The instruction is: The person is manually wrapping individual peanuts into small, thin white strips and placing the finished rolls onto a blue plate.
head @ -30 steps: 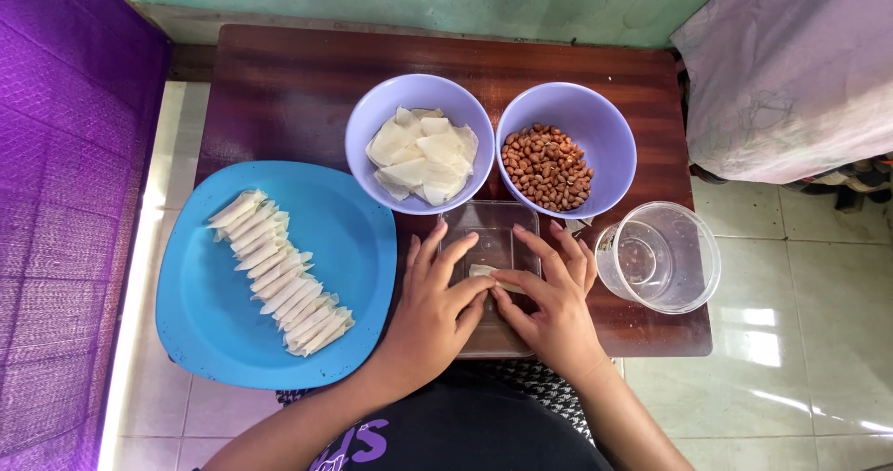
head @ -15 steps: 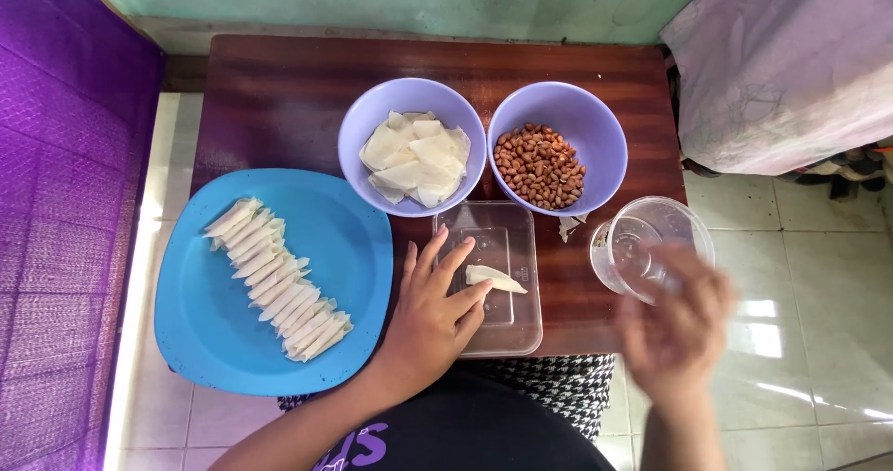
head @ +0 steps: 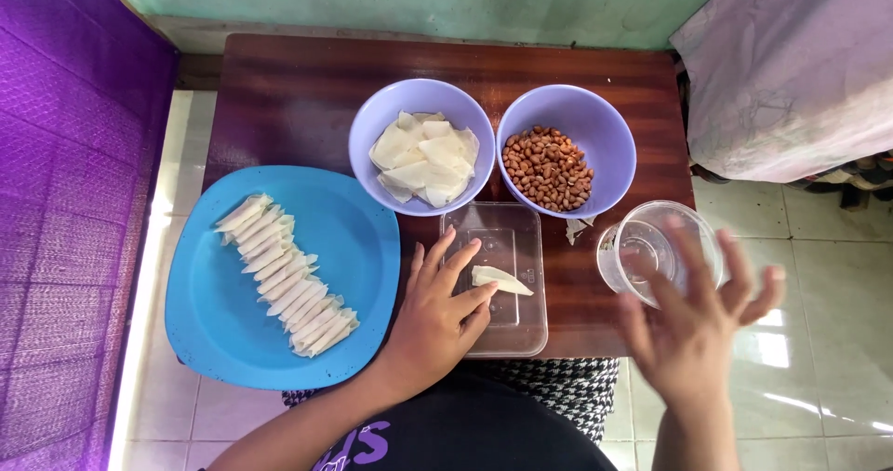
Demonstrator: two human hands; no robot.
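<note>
Bright daylight, floor glare right, right hand [head: 693, 327] motion-blurred

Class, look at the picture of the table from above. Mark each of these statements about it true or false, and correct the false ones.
1. The left hand rests on the clear lid, beside a folded wrapper. True.
2. The right hand grips the clear cup. False: it hovers open and blurred near the cup.
3. The peanuts are in a purple bowl. True.
4. The rolled wrappers lie on a red plate. False: the plate is blue.
5. The flat wrappers fill the right-hand bowl. False: they are in the left-hand one.
</note>
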